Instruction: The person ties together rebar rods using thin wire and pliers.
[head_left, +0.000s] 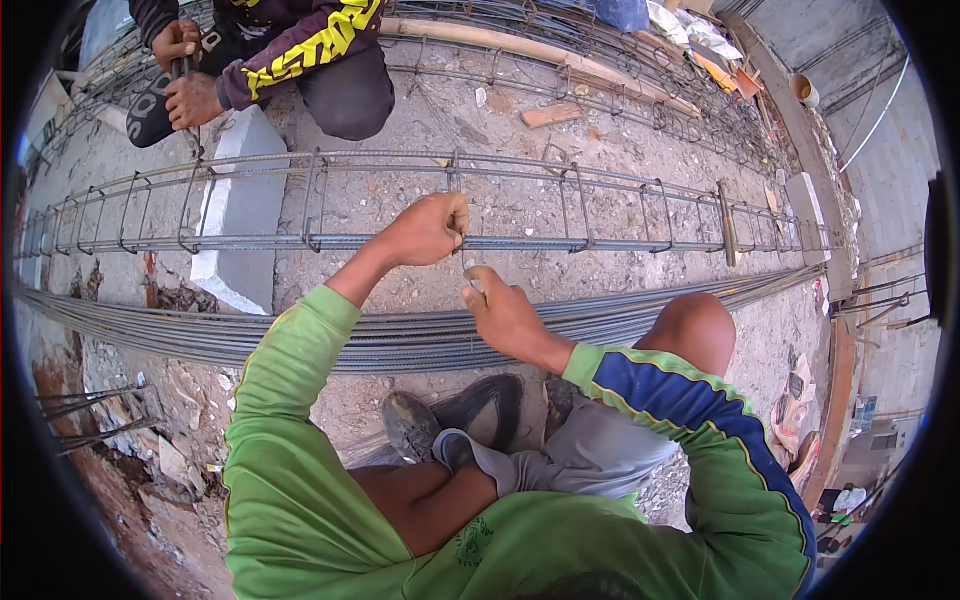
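Observation:
A long rebar cage (380, 163) of ribbed bars and square stirrups lies across the view in front of me. My left hand (430, 230) is closed at the cage's near bar (540, 243), fingertips pinched around a thin tie wire (463, 262) beside a stirrup. Just below and to the right, my right hand (508, 318) is closed too, thumb and forefinger pinching the lower part of that wire. The wire's upper end is hidden by my left fingers. Under my right hand runs a bundle of loose rebar (400, 340).
A co-worker's hands (190, 95) grip a dark-handled tool over the cage at upper left. A pale block (240, 210) supports the cage. More rebar cages (500, 70) and a timber plank (560, 62) lie behind. A wood scrap (552, 115) rests on the rubble-strewn ground.

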